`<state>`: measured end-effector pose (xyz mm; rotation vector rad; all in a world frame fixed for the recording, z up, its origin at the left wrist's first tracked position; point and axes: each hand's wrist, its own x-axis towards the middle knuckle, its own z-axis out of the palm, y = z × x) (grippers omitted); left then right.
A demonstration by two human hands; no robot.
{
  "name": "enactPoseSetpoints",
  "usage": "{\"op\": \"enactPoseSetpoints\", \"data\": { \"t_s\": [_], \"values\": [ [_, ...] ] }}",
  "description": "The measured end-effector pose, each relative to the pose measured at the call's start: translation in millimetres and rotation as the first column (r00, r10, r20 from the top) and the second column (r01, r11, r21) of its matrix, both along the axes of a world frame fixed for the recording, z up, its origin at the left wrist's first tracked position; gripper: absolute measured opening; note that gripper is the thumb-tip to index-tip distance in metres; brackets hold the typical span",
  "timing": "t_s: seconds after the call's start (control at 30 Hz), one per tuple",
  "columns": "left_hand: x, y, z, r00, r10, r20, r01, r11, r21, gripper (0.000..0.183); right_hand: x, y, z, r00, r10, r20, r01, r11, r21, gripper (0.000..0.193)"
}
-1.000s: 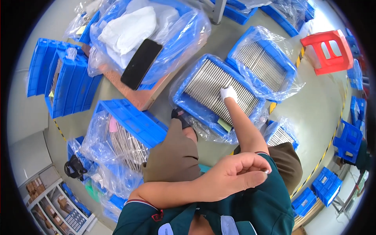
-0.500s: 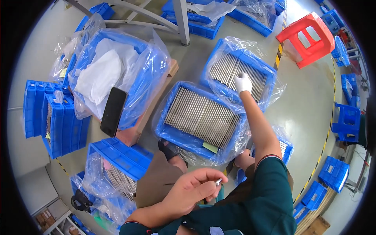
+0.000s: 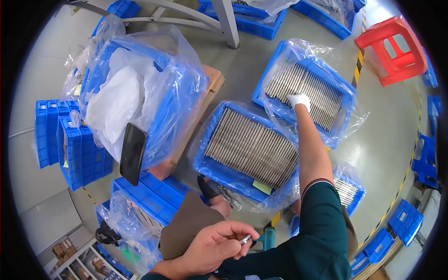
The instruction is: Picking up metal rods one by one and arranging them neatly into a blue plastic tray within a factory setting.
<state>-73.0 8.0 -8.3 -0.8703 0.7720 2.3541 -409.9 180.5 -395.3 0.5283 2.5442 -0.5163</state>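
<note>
My bare left hand [image 3: 221,245] is closed in front of my lap. Between its thumb and fingers it pinches a small shiny metal piece [image 3: 245,239], mostly covered by the hand. My right hand [image 3: 299,100] wears a white glove and reaches into the far blue crate [image 3: 268,63]. Its fingers look curled down at the near side of a row of metal rods [image 3: 322,98]; what they hold, if anything, is hidden. Nearer me, a second blue crate [image 3: 199,161], lined with clear plastic, holds another row of metal rods [image 3: 252,144] and a yellow-green paper slip [image 3: 262,187].
At left, a large plastic-lined blue crate [image 3: 109,46] holds white cloth-like sheets [image 3: 116,102]. A black phone [image 3: 133,154] appears before it. A red stool [image 3: 396,51] stands far right, and a table leg [image 3: 227,23] at the back. Blue crates [image 3: 86,144] are stacked at left.
My gloved right hand has moved toward the near-left side of the rods in the far crate. My left hand still pinches the metal piece. The whole view has shifted slightly.
</note>
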Motion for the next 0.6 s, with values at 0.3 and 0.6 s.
{"op": "enactPoseSetpoints", "data": {
  "t_s": [0.3, 0.6],
  "values": [
    [-16, -7, -5, 0.997, 0.057, -0.047, -0.059, 0.998, -0.037, 0.034, -5, -45, 20, 0.994, -0.108, 0.003, 0.107, 0.986, 0.126, 0.04],
    [-24, -9, -13, 0.996, 0.064, -0.062, -0.065, 0.998, -0.012, 0.043, -38, -28, -23, 0.993, -0.054, 0.108, 0.028, 0.974, 0.227, 0.039]
  ]
}}
